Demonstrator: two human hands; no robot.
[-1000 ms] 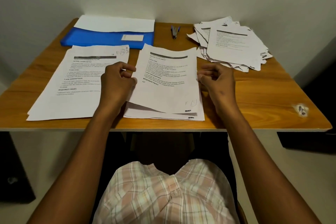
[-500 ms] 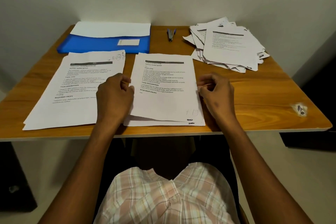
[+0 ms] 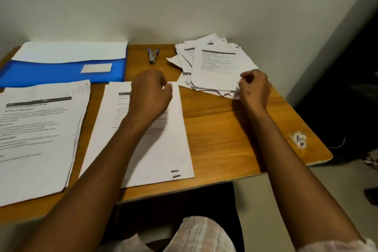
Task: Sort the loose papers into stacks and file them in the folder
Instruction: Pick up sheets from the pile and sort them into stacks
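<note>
R hand (image 3: pixel 254 88) at the loose pile (image 3: pixel 214 67) near the table's (image 3: pixel 235 139) far right corner: fingers curled, pinching the pile's near right corner. L hand (image 3: pixel 150 93) above the far edge of the middle stack (image 3: pixel 163 149), fingers curled; seems to hold nothing, but blur makes that unsure. Second stack (image 3: pixel 36 133) along the left edge. Blue folder (image 3: pixel 61 71) w/ a white sheet at far left corner. Stapler (image 3: pixel 152 56) at far edge, between folder and pile.
</note>
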